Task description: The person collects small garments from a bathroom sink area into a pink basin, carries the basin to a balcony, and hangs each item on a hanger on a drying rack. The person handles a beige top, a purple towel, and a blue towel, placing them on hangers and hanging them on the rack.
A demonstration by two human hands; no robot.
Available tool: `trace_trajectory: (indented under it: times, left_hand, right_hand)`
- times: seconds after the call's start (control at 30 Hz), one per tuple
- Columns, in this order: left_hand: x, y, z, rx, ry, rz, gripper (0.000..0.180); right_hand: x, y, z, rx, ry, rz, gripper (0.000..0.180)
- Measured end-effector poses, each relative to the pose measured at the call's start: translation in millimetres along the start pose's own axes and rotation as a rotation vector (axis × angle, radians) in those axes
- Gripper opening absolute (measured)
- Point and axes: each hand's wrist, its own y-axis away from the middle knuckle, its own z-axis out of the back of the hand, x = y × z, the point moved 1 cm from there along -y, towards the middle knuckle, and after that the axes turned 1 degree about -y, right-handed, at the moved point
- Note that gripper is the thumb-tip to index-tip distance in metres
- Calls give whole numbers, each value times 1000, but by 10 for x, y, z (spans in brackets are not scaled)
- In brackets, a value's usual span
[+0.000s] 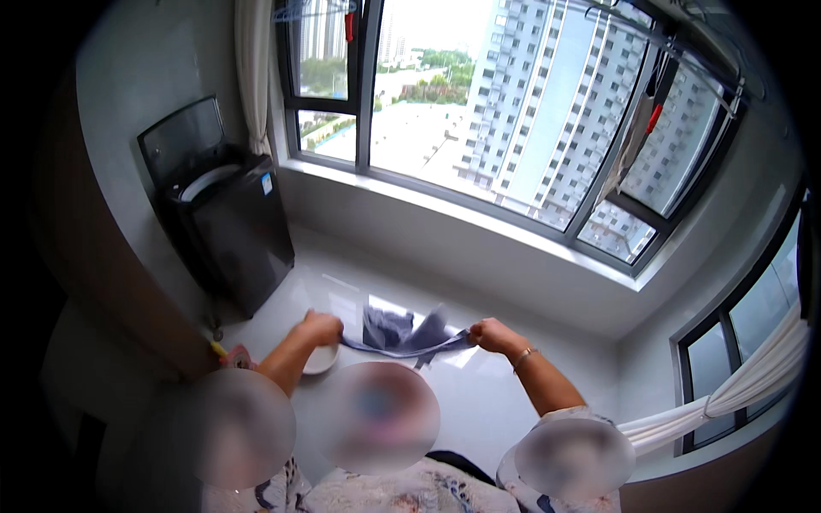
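Over the pale floor [492, 389], the left hand [323, 327] and right hand [493, 335] each pinch one end of the grey-blue cloth [409, 351] between them, which might drop if either grip slipped.

- I stood in a home, seemingly its laundry corner or enclosed balcony, high above the ground.
- A dark top-loading washing machine [244, 231] stood against the wall, its lid [184, 137] raised.
- Hangers [313, 11] dangled at the top of the broad window [367, 103].
- Outside, a tall apartment-like tower block [539, 111] rose close by.
- Pale curtains [254, 77], gathered at the sides, and a glossy floor [487, 389] looked domestic too.
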Motion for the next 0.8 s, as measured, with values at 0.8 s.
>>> trace_trajectory:
  times: [0.8]
  left_hand:
    - [164,364,671,-618,1560,-195,13]
  right_hand:
    - [719,301,987,-365,-1059,4,26]
